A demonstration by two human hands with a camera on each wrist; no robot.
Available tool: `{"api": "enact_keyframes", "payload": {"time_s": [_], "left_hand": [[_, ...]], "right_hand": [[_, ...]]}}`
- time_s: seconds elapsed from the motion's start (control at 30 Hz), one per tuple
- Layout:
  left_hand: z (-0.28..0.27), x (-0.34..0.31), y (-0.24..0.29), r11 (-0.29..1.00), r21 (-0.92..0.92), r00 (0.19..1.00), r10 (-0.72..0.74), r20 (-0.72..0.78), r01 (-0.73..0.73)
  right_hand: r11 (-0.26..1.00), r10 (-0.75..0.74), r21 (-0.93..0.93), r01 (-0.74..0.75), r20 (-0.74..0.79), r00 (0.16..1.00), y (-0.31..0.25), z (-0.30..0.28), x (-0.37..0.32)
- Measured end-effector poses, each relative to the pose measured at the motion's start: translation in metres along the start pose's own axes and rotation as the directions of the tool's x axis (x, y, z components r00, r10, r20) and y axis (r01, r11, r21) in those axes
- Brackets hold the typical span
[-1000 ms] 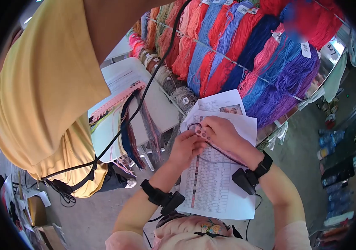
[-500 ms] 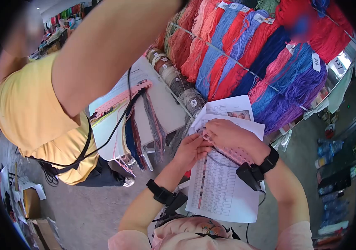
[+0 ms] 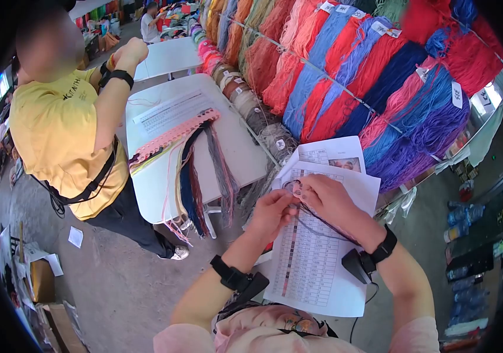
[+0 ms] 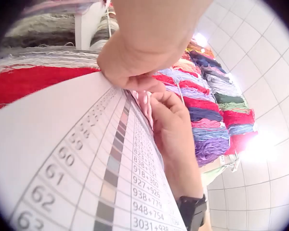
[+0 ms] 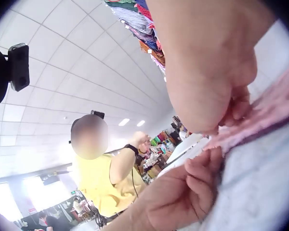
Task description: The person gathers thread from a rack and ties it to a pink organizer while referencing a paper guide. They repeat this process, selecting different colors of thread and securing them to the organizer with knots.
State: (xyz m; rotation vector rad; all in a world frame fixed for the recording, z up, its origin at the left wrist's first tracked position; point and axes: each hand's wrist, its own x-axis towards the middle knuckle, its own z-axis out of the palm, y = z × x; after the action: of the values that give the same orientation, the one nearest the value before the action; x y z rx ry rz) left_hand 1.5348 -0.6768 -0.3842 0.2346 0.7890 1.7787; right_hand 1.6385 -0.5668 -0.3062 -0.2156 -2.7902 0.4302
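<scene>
Both hands meet over a printed colour-chart sheet [image 3: 307,265]. My left hand [image 3: 271,213] pinches thread at the end of a pink strip with punched holes [image 5: 267,115], thumb and fingertips close together. From the other side my right hand [image 3: 329,199] grips the same strip, its fingers bent over the end. In the left wrist view, a short pink piece shows between the two sets of fingertips. Dark threads [image 3: 326,221] run from the strip under the right hand toward the right wrist. The fingertips hide much of the strip's end.
Labelled yarn hanks [image 3: 345,76] fill the rack ahead. On a white table [image 3: 245,162] at left lies another pink strip [image 3: 175,136] hung with coloured threads. A person in a yellow shirt [image 3: 57,126] stands beyond it. Bottles [image 3: 460,220] lie at far right.
The person in yellow has drawn back the arm that crossed the view and now stands farther left. My hands stay together at the strip's end, with only small finger movements.
</scene>
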Motion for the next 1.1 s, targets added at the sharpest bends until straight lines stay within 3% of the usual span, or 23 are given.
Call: {"api": "enact_keyframes", "payload": {"time_s": [0.1, 0.2, 0.3, 0.4, 0.5, 0.6, 0.67, 0.7, 0.73, 0.77, 0.8, 0.83, 0.9, 0.93, 0.97, 1.0, 1.07, 1.1], "left_hand": [[-0.007, -0.013, -0.003, 0.988, -0.069, 0.990, 0.139, 0.015, -0.138], [-0.005, -0.035, 0.007, 0.929, -0.369, 0.977, 0.067, 0.203, 0.013], [0.003, -0.036, 0.018, 0.964, -0.250, 0.921, 0.013, 0.389, 0.092], [0.020, -0.023, 0.020, 0.956, 0.294, 0.976, -0.043, 0.215, -0.022], [0.031, -0.025, 0.021, 0.672, 0.716, 0.979, 0.072, 0.191, -0.189], [0.008, -0.040, 0.025, 0.679, 0.669, 0.941, 0.323, 0.098, -0.302], [-0.022, -0.069, 0.049, 0.760, 0.624, 0.971, 0.239, -0.003, -0.185], [-0.047, -0.086, 0.053, 0.854, 0.505, 0.977, 0.195, -0.088, -0.125], [-0.082, -0.102, 0.053, 0.906, 0.371, 0.968, 0.243, -0.060, -0.204], [-0.111, -0.123, 0.053, 0.931, 0.318, 0.962, 0.234, -0.138, -0.181], [-0.160, -0.147, 0.044, 0.984, 0.105, 0.964, 0.165, -0.210, -0.146], [-0.194, -0.173, 0.036, 0.990, -0.107, 0.920, 0.040, -0.391, -0.089], [-0.310, -0.222, -0.008, 0.925, -0.379, 0.877, -0.168, -0.450, -0.018], [-0.311, -0.234, -0.021, 0.936, 0.010, 0.694, -0.253, -0.674, 0.351], [-0.303, -0.239, -0.032, 0.644, 0.277, 0.480, -0.160, -0.863, 0.713], [-0.296, -0.237, -0.038, 0.486, 0.500, 0.594, -0.049, -0.803, 0.716], [-0.277, -0.230, -0.052, 0.092, 0.810, 0.806, 0.080, -0.586, 0.580], [-0.247, -0.211, -0.045, 0.078, 0.918, 0.905, 0.156, -0.396, 0.389]], "right_hand": [[0.996, 0.000, 0.084, 0.014, -0.165, 0.986, -0.001, 0.003, -0.015], [0.987, 0.007, 0.155, 0.032, -0.248, 0.969, -0.002, 0.005, -0.020], [0.980, 0.009, 0.197, 0.043, -0.255, 0.967, -0.002, 0.004, -0.022], [0.975, -0.031, 0.201, 0.093, -0.289, 0.957, -0.002, 0.004, -0.023], [0.982, -0.093, 0.138, 0.126, -0.226, 0.970, 0.000, 0.003, -0.023], [0.996, -0.077, 0.034, 0.084, -0.164, 0.983, -0.004, 0.002, -0.022], [0.998, -0.042, -0.057, 0.033, -0.164, 0.986, -0.006, 0.002, -0.021], [0.994, -0.025, -0.109, 0.006, -0.169, 0.985, -0.006, 0.003, -0.021], [0.987, -0.006, -0.161, -0.023, -0.173, 0.985, -0.006, 0.004, -0.021], [0.985, 0.004, -0.166, -0.036, -0.190, 0.982, -0.007, 0.004, -0.021], [0.984, 0.014, -0.171, -0.051, -0.207, 0.978, -0.006, 0.004, -0.021], [0.982, 0.025, -0.176, -0.066, -0.223, 0.975, -0.006, 0.005, -0.022], [0.979, 0.076, -0.172, -0.110, -0.194, 0.978, -0.005, 0.006, -0.023], [0.977, 0.096, -0.174, -0.128, -0.180, 0.979, -0.005, 0.006, -0.022], [0.980, 0.094, -0.155, -0.123, -0.183, 0.979, -0.004, 0.006, -0.022], [0.983, 0.092, -0.138, -0.118, -0.184, 0.979, -0.003, 0.006, -0.022], [0.989, 0.089, -0.101, -0.106, -0.155, 0.984, -0.002, 0.004, -0.023], [0.992, 0.091, -0.077, -0.102, -0.132, 0.987, -0.002, 0.001, -0.025]]}}
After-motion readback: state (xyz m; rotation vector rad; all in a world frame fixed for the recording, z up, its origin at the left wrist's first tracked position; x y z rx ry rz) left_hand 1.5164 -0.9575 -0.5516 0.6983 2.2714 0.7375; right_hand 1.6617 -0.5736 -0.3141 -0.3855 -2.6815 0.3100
